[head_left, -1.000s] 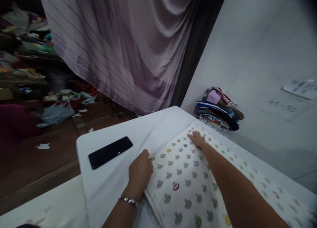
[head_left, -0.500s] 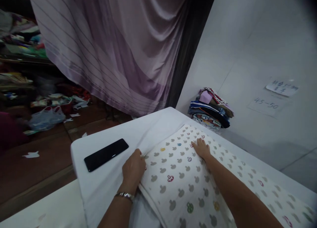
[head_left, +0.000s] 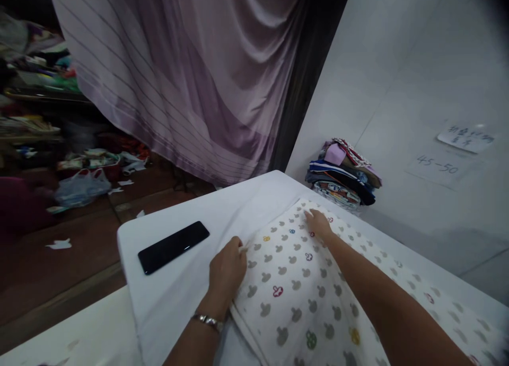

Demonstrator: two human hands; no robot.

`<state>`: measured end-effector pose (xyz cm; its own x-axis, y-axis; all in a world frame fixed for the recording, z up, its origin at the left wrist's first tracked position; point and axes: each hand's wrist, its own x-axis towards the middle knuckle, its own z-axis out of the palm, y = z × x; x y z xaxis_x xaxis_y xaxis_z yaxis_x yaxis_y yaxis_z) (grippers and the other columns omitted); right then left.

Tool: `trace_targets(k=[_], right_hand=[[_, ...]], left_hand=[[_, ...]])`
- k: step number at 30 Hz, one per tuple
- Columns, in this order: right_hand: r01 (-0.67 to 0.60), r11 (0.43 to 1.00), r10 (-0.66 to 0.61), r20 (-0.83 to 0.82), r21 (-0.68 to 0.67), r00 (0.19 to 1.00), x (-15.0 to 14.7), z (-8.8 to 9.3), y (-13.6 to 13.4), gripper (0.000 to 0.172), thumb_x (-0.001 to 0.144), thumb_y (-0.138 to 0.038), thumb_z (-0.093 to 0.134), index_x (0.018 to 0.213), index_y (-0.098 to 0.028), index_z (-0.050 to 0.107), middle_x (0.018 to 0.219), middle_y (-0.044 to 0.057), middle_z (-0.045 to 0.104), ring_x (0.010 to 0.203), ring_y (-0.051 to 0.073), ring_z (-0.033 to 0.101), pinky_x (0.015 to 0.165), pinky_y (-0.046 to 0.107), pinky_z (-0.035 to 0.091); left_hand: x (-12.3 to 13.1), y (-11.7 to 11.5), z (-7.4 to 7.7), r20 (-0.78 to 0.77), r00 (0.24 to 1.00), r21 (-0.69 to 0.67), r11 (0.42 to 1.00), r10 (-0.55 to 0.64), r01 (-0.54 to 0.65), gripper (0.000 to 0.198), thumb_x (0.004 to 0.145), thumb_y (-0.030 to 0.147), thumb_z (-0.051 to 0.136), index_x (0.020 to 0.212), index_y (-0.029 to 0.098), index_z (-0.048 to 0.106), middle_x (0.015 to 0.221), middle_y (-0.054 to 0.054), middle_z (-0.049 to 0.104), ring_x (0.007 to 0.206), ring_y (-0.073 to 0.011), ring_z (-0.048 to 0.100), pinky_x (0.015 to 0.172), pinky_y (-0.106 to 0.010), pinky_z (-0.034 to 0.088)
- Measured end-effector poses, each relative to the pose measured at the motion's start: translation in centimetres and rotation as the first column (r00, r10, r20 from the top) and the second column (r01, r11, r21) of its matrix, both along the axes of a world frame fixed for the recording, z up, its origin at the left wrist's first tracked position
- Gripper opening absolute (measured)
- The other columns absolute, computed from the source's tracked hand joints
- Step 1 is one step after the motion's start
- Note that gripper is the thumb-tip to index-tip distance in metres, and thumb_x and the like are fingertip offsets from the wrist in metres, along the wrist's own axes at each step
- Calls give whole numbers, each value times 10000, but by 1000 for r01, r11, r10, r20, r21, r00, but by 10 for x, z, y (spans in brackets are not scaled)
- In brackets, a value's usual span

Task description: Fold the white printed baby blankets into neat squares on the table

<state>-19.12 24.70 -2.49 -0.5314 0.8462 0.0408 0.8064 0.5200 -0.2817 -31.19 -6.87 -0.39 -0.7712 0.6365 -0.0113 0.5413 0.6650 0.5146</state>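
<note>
A white patterned cloth (head_left: 294,292) with small grey and coloured figures lies folded on the white-covered table (head_left: 186,292). My left hand (head_left: 227,270), a silver bracelet on its wrist, is closed in a pinch on the cloth's near left corner. My right hand (head_left: 318,224) lies flat with fingers spread on the cloth near its far corner, pressing it down. A black phone (head_left: 173,246) rests face up on the table, left of my left hand.
A pile of folded coloured fabrics (head_left: 342,176) sits at the table's far end against the white wall, which carries a paper note (head_left: 465,138). A lilac striped curtain (head_left: 191,74) hangs behind. Cluttered shelves and a plastic bag (head_left: 79,188) stand on the brown floor at left.
My right hand slid along the cloth toward me and back out to its far corner. My left hand kept its pinch on the near corner. The view shifted slightly.
</note>
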Motion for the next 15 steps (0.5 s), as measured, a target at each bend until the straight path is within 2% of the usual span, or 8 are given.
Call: trace_targets(k=[2, 4, 6, 9, 12, 15], right_hand=[[14, 1000, -15, -27, -26, 1000, -23, 7, 1, 526, 958, -497, 243, 1176, -169, 592, 1165, 109, 648, 1098, 207, 584, 892, 284, 425], [58, 997, -60, -29, -57, 998, -44, 10, 2, 568, 938, -550, 256, 1142, -142, 596, 1052, 125, 683, 972, 212, 640, 807, 285, 457], [114, 991, -115, -16, -71, 993, -60, 11, 3, 594, 888, -602, 358, 1146, -113, 575, 1054, 162, 672, 955, 244, 646, 776, 312, 468], [177, 982, -177, 13, -64, 984, -68, 9, 6, 593, 800, -534, 555, 1199, -97, 516, 1133, 202, 629, 1031, 290, 617, 809, 354, 465], [217, 974, -215, 41, -59, 976, -60, 6, 10, 549, 786, -345, 580, 1253, -86, 451, 1138, 206, 619, 1036, 295, 613, 811, 368, 468], [229, 972, -226, 53, -55, 973, -47, 6, 14, 551, 796, -257, 527, 1301, -82, 394, 1098, 186, 633, 987, 274, 631, 773, 353, 481]], left_hand=[[10, 2, 1, 9, 978, 60, 977, -208, 207, 147, 817, 217, 449, 923, 240, 549, 921, -12, 681, 847, -192, 616, 719, -286, 385], [21, 4, 0, 61, 892, 105, 892, -448, 440, 161, 765, 219, 505, 898, 252, 589, 926, 9, 687, 863, -178, 613, 744, -267, 393], [29, 4, -1, 121, 793, 125, 802, -597, 584, 159, 721, 233, 541, 856, 264, 618, 914, 23, 693, 857, -175, 613, 736, -256, 397], [35, 2, -3, 171, 721, 134, 741, -672, 658, 169, 673, 224, 552, 808, 275, 640, 873, 33, 695, 844, -178, 611, 722, -253, 399], [33, -1, -3, 202, 704, 142, 732, -680, 666, 209, 635, 209, 548, 802, 278, 655, 863, 36, 690, 838, -176, 608, 724, -249, 404], [32, -2, -1, 230, 705, 138, 739, -671, 659, 248, 622, 214, 546, 827, 281, 670, 862, 34, 687, 829, -175, 608, 710, -246, 410]])
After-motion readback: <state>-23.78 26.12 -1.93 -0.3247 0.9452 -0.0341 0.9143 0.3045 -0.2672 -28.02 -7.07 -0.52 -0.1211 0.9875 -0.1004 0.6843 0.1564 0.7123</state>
